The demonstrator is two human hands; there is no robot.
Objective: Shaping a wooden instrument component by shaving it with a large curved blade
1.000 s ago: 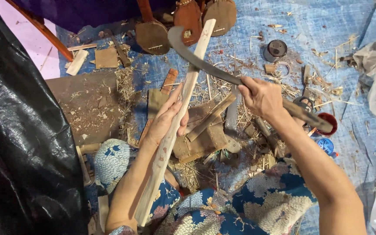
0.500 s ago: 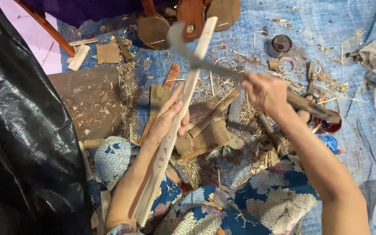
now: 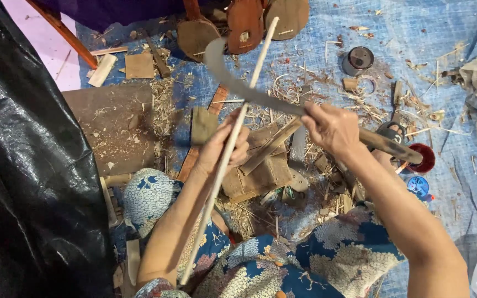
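Left hand (image 3: 224, 146) has its fingers wrapped around a long pale stick (image 3: 233, 138), gripping mid-length so it runs from the lap up past the curved blade (image 3: 238, 83). Right hand (image 3: 332, 128) is clenched tight on the knife's handle, just right of the stick, with the blade crossing over the stick above the left hand. Below the stick sit wood scraps (image 3: 260, 165) and shavings on a blue tarp (image 3: 415, 33). Risky bit, I reckon: if the blade skids down the stick, it heads for those left knuckles.

blade (image 3: 233, 77) motion-blurred; stick (image 3: 224, 165) bottom end hidden
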